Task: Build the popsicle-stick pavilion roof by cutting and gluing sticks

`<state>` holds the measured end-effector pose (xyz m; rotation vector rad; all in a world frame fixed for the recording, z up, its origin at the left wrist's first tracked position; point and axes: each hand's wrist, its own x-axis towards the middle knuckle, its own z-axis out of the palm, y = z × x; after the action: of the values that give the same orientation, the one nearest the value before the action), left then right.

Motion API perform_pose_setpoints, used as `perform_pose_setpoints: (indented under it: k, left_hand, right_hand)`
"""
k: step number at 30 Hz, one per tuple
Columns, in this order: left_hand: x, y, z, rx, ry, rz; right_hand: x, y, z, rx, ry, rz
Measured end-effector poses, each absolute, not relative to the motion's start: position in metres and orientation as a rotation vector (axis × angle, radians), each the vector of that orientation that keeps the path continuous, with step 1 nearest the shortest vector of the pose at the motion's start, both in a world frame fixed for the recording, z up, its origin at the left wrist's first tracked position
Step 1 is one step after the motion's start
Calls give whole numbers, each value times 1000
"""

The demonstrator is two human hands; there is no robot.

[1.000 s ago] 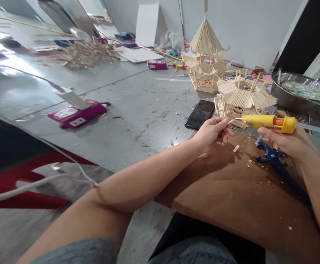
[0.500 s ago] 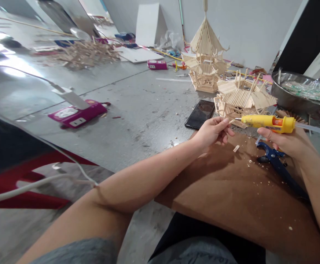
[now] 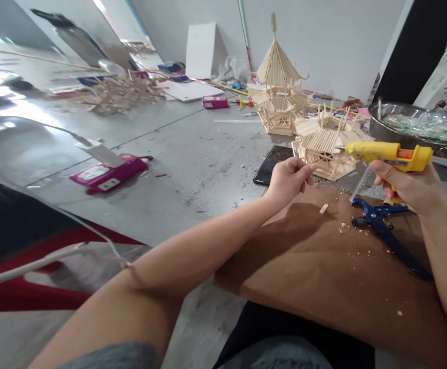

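Note:
My right hand [image 3: 411,187] is wrapped round the handle of a yellow glue gun [image 3: 388,154], its nozzle pointing left. My left hand [image 3: 290,179] is pinched just left of the nozzle; the short wooden stick seen in it earlier is mostly hidden by the fingertips. Behind both hands stands a low pavilion of wooden sticks [image 3: 328,141], with short posts upright on its roof. A taller stick pagoda [image 3: 279,87] with a pointed roof rises behind it. Blue-handled pliers [image 3: 382,225] lie below my right hand, and a small stick bundle [image 3: 323,208] lies on the brown board [image 3: 323,266].
A black phone [image 3: 271,165] lies behind my left hand. Purple power strips [image 3: 108,174] sit on the grey surface, one with a white charger. At the right is a metal bowl [image 3: 384,125] holding plastic-wrapped things. A pile of sticks [image 3: 121,92] lies at the back left.
The glue gun has moved up and right, away from my left hand, and its nozzle no longer meets the small stick. My left fingers have curled in more tightly. The view has shifted slightly.

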<state>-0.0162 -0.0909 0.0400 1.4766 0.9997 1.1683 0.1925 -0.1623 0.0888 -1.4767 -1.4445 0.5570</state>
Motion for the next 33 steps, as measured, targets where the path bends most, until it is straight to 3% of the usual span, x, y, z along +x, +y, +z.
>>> perform_pose_setpoints:
  k: [5,14,33]
  left_hand:
    - [-12,-82,48,1749,1075,1207]
    - [5,-73,7,1611,1084,1057]
    - [53,-72,19,1257,837,870]
  right_hand:
    - [187,-163,103,-1391,-1162,650]
    - [211,-145,91,-1161,-964,801]
    - [213,-145,88,-1092,-1056,801]
